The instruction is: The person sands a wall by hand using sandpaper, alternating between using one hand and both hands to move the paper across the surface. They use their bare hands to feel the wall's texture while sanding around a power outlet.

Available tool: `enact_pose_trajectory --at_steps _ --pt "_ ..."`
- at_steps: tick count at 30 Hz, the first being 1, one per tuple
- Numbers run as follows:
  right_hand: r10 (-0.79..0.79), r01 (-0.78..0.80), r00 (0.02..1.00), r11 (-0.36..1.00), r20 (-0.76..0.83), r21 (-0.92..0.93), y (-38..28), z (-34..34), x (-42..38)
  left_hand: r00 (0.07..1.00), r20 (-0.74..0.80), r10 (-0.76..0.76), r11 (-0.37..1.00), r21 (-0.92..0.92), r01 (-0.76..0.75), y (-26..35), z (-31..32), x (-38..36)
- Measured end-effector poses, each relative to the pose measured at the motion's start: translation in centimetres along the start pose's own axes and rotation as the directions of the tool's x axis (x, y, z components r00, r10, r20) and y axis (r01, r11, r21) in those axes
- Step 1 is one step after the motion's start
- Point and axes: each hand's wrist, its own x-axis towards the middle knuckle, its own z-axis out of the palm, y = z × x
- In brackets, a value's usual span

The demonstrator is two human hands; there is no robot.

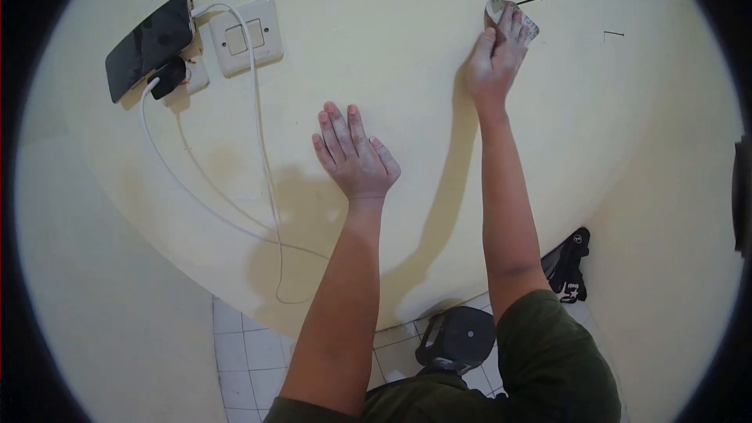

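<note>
On black bag [570, 268], unreadable logo

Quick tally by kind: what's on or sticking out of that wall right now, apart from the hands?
Nails: 2
Sandpaper sheet: 1, under the right hand
Phone: 1
Charger plug: 1
White cables: 2
Switch plate: 1
Total: 8
</note>
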Motion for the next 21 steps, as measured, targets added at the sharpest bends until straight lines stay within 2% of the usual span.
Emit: enact_pose_trajectory --at_steps 1,3,4,5,6,8,9,10,13,14,15,16,17,19,20,21 --pt "-0.148 0.147 0.989 0.988 0.025 0.050 -0.7 0.2 -0.7 1.000 -0.010 0.001 1.000 0.003 -0.001 0.0 0.0 0.0" --pt "-0.433 0.422 0.901 0.892 0.040 0.160 -3.3 1.2 -3.5 1.000 -0.005 -0.003 1.000 0.014 0.003 0.1 0.1 0.1" --pt "-0.562 0.515 0.776 0.826 0.287 0.227 -6.0 -0.8 -4.2 1.000 -0.001 -0.005 1.000 0.020 0.005 0.1 0.0 0.0" --pt "-0.652 0.577 0.573 0.751 0.496 0.320 -8.2 -2.6 -4.5 1.000 0.005 -0.003 1.000 0.015 0.003 0.0 -0.1 -0.2" --pt "-0.647 0.544 0.580 0.760 0.495 0.357 -7.4 -2.5 -4.7 1.000 0.008 0.001 1.000 0.010 -0.001 0.0 -0.1 -0.2" --pt "-0.466 0.428 0.829 0.884 0.308 0.187 -5.0 -1.7 -3.8 1.000 0.004 0.006 1.000 0.009 -0.006 -0.1 0.0 0.0" --pt "-0.361 0.343 0.913 0.932 0.193 0.118 -3.8 -1.0 -3.3 1.000 0.003 0.006 1.000 0.012 -0.007 -0.1 0.0 -0.1" --pt "-0.200 0.195 0.978 0.977 0.053 0.086 -3.4 -0.1 -2.7 1.000 0.002 0.007 1.000 0.013 -0.007 -0.1 0.0 0.0" --pt "0.085 -0.092 0.993 0.992 -0.086 -0.082 -5.2 1.6 -4.0 1.000 -0.008 0.009 1.000 0.007 -0.009 0.0 0.1 -0.1" --pt "-0.157 0.159 0.987 0.984 -0.026 0.083 -6.3 1.8 -4.7 1.000 -0.009 0.006 1.000 0.008 -0.006 -0.1 0.1 0.0" --pt "-0.386 0.338 0.919 0.878 0.082 0.339 -7.9 1.3 -5.7 1.000 -0.009 0.005 1.000 0.009 -0.005 -0.1 0.1 0.0" --pt "-0.539 0.407 0.781 0.822 0.316 0.398 -9.7 -0.2 -5.9 1.000 -0.007 0.003 1.000 0.011 -0.003 -0.1 0.0 -0.2" --pt "-0.652 0.449 0.563 0.757 0.508 0.475 -11.0 -1.1 -5.7 1.000 -0.001 0.003 1.000 0.016 -0.003 -0.1 0.0 -0.3" --pt "-0.509 0.426 0.791 0.856 0.340 0.292 -8.9 -0.4 -4.1 1.000 0.002 0.004 1.000 0.024 -0.004 0.0 0.0 -0.1" --pt "-0.431 0.389 0.871 0.898 0.235 0.205 -7.7 0.2 -3.3 1.000 -0.001 0.006 1.000 0.020 -0.006 0.0 -0.1 -0.1" --pt "-0.279 0.260 0.945 0.957 0.171 0.126 -7.6 0.8 -2.7 1.000 -0.006 0.004 1.000 0.016 -0.003 0.0 -0.2 -0.1"
